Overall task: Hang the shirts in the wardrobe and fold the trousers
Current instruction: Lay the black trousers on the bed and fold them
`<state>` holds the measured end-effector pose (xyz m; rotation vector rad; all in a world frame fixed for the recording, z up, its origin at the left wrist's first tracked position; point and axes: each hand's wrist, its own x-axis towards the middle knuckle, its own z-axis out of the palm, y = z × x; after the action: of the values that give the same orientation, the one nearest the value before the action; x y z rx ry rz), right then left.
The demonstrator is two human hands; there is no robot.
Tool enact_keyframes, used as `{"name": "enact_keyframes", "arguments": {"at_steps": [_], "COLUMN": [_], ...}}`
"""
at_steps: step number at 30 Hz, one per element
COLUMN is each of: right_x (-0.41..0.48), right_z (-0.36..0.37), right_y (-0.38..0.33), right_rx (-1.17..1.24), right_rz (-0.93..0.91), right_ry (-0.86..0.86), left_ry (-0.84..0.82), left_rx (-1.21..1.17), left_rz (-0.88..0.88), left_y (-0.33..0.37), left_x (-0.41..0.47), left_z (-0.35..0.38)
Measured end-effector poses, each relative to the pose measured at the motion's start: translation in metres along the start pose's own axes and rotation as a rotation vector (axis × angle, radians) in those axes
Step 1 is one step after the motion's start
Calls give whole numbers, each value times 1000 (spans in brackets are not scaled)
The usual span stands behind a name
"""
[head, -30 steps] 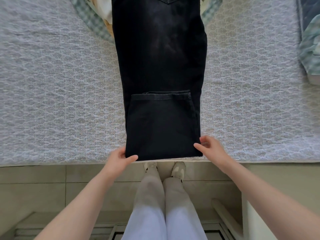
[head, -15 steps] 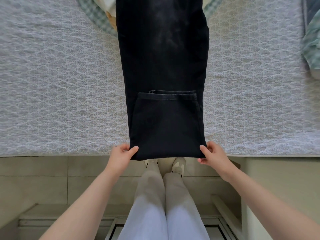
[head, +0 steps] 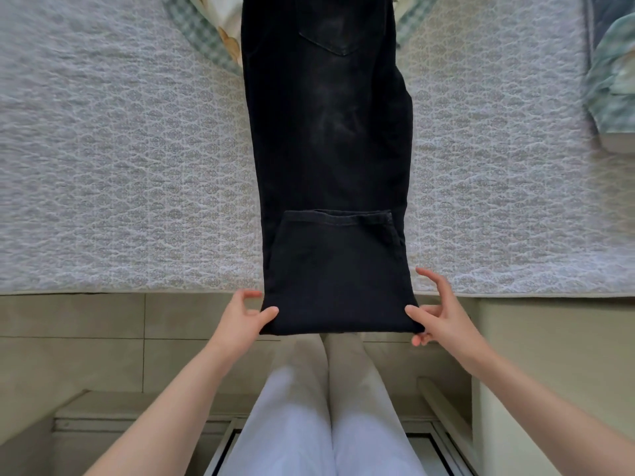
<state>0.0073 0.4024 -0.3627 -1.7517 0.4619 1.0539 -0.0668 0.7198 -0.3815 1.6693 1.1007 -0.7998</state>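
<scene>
A bedroom in a home: a bed [head: 120, 166] with a quilted cover, clothes [head: 611, 80] at its edges, tiled floor [head: 86, 338].

Fold of trousers [head: 326, 139] now beyond bed [head: 120, 166]

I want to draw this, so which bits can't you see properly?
Head view:
- The waist of the trousers is cut off by the top edge.
- The checked cloth lies partly under the trousers and runs past the top edge.
- The green cloth is blurred and cut by the right edge.
- The feet are hidden behind the trousers' folded end.
- Some fingers of the left hand and right hand are under the fold, so each grip shows only partly.
</scene>
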Motion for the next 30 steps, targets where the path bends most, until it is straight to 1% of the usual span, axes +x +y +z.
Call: {"name": "enact_keyframes", "arguments": {"at_steps": [3, 7, 10, 12, 16, 19, 21, 22, 23, 25, 27, 30], "right_x": [0, 10, 29, 47, 103, 159, 193, 205, 215, 224, 224, 223], "right_z": [-8, -27, -42, -52, -68, -78, -79, -76, -71, -58, -46, -41], "right_y": [-30, -78, -121, -154, -228, -263, -261, -253, -242, -220, -202, -181], "right_rx": [-1, 40, 130, 149, 144, 264, 191, 125, 73, 38, 82, 182], "right_rz": [-109, -177, -227, -252, -227, -168, -99, -50, 0, 56, 73, 90], "right_ry": [-29, -18, -64, -64, 11, 154, 228, 220, 178, 43, -49, -82], "left_ry": [18, -35, -32, -44, -63, -20, 15, -15, -73, -198, -271, -276], "left_rx": [-11, -90, -158, -181, -286, -380, -305, -239, -185, -149, -142, -112], "left_rz": [138, 270, 357, 411, 449, 394, 320, 274, 225, 146, 128, 185], "left_y": [36, 95, 144, 179, 257, 300, 301, 293, 283, 260, 239, 216], "left_x": [-14, -20, -11, 0, 51, 106, 142, 155, 162, 168, 171, 178], "left_z": [-24, -60, -80, -91, -112, -116, -109, -103, -95, -79, -68, -60]}}
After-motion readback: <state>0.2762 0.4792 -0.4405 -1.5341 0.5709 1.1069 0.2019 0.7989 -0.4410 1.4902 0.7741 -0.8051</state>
